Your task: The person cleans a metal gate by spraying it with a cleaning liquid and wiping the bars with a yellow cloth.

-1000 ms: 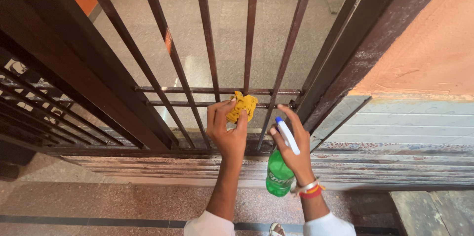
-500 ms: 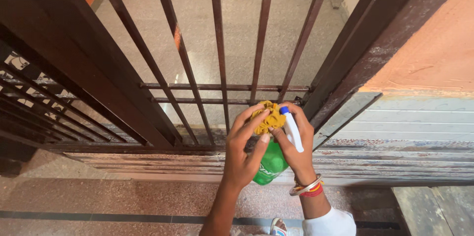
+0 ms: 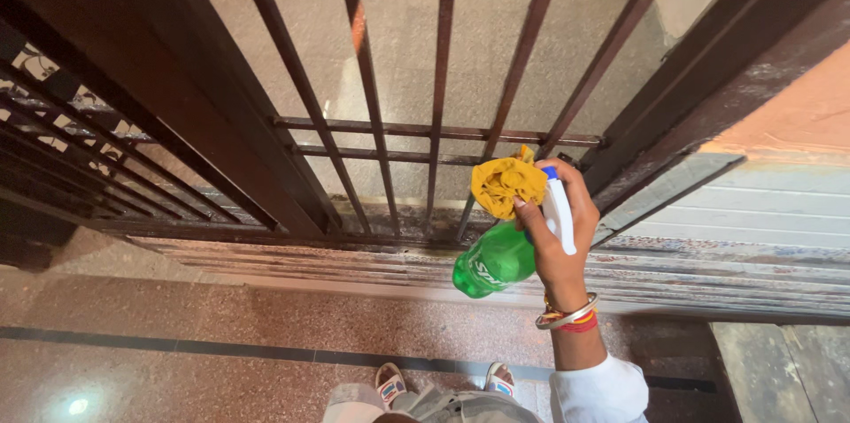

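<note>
Only one hand in view: right hand (image 3: 558, 241) clamped on one green plastic spray bottle (image 3: 496, 259) with white trigger, plus one crumpled yellow cloth (image 3: 506, 184) pinched at its top; left hand out of frame. Both sit just before a dark metal gate (image 3: 372, 135), five thin vertical bars, two crossbars, above speckled stone floor (image 3: 221, 334).

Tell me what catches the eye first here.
The right hand, low and right of centre, grips a green spray bottle with a white trigger and a crumpled yellow cloth together. Behind it the dark barred metal gate fills the upper picture. Bangles ring the wrist, and sandalled feet show on the speckled floor below.
</note>
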